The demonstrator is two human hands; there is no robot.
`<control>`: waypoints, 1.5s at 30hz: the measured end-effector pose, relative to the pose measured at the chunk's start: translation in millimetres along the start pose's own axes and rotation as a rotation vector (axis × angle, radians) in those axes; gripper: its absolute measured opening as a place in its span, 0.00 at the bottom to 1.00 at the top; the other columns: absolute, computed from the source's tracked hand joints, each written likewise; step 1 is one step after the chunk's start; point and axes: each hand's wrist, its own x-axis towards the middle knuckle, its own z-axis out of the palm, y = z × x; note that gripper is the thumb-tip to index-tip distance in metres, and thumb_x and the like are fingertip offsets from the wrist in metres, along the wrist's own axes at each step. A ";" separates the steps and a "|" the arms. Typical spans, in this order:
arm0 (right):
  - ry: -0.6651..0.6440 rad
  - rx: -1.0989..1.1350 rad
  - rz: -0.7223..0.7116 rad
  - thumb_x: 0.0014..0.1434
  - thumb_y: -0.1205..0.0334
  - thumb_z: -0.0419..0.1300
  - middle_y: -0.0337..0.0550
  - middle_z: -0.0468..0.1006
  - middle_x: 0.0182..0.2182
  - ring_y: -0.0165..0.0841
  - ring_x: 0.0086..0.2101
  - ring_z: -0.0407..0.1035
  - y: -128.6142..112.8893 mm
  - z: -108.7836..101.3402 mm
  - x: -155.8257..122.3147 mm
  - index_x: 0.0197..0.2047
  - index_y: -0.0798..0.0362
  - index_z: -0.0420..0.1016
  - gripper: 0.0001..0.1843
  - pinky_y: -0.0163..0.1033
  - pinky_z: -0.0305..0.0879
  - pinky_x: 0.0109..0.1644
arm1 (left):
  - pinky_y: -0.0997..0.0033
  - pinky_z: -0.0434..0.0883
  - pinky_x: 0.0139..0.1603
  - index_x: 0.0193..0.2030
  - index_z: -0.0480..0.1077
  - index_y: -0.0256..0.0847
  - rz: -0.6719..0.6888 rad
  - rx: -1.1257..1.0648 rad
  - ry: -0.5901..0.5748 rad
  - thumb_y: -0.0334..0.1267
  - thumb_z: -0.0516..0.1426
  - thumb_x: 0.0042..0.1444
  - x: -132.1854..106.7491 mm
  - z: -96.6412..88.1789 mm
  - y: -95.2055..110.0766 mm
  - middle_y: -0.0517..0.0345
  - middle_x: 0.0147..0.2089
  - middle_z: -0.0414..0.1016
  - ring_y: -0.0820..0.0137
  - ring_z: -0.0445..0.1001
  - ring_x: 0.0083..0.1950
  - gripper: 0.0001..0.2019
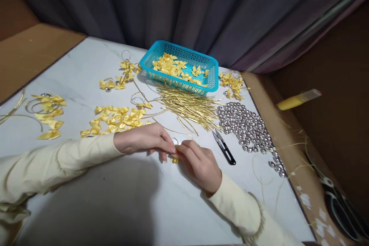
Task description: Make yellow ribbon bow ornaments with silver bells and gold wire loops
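Observation:
My left hand [154,138] and my right hand [198,161] meet over the middle of the white table. Both are closed in a pinch around a small yellow ribbon bow [174,159], which shows just below the fingertips. A thin gold cord loop [174,140] rises above the fingers; how it joins the bow is hidden. Left of my left hand lie loose yellow bows [118,119] in rows. A pile of gold cords [190,105] is spread beyond the hands. Black thread snips [224,148] rest to the right of my right hand.
A turquoise basket [211,75] holding yellow bows stands at the back. Silver beads [245,123] are heaped at the right. Bows with cords lie in groups at the left [50,115] and right [233,84]. Large scissors [336,203] and a yellow tube [298,100] are beyond the table's right edge.

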 end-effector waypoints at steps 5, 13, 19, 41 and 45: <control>-0.055 0.077 0.084 0.64 0.57 0.50 0.44 0.74 0.32 0.28 0.27 0.68 1.2 -7.3 5.5 0.38 0.56 0.68 0.11 0.32 0.61 0.27 | 0.82 0.59 0.19 0.32 0.76 0.35 0.066 0.126 0.035 0.41 0.57 0.53 -14.2 -12.5 22.3 0.54 0.27 0.77 0.76 0.70 0.25 0.11; -0.190 0.321 0.270 0.57 0.53 0.59 0.44 0.75 0.36 0.31 0.32 0.68 6.6 -10.3 5.8 0.40 0.54 0.68 0.13 0.34 0.63 0.34 | 0.79 0.64 0.28 0.36 0.72 0.38 0.338 0.499 0.224 0.32 0.55 0.52 -18.1 -15.8 24.6 0.62 0.31 0.74 0.75 0.69 0.29 0.05; -0.148 0.486 0.390 0.55 0.59 0.62 0.40 0.73 0.29 0.27 0.25 0.61 12.3 -11.8 7.6 0.33 0.54 0.70 0.07 0.32 0.59 0.30 | 0.73 0.63 0.39 0.38 0.65 0.39 0.449 0.723 0.298 0.39 0.55 0.56 -17.8 -7.5 13.9 0.60 0.39 0.68 0.70 0.66 0.40 0.06; -0.271 0.556 0.213 0.64 0.56 0.50 0.45 0.75 0.29 0.30 0.30 0.69 23.1 -21.0 5.1 0.32 0.55 0.72 0.16 0.35 0.66 0.36 | 0.66 0.60 0.41 0.35 0.68 0.35 0.883 1.217 0.400 0.25 0.48 0.61 0.8 32.7 -27.4 0.54 0.35 0.71 0.66 0.61 0.40 0.09; -0.285 0.569 0.240 0.64 0.56 0.49 0.43 0.74 0.26 0.29 0.28 0.67 23.4 -23.0 7.0 0.30 0.55 0.70 0.16 0.34 0.64 0.34 | 0.66 0.60 0.41 0.34 0.68 0.35 0.924 1.193 0.401 0.22 0.48 0.59 1.5 31.4 -27.1 0.55 0.34 0.73 0.66 0.62 0.40 0.10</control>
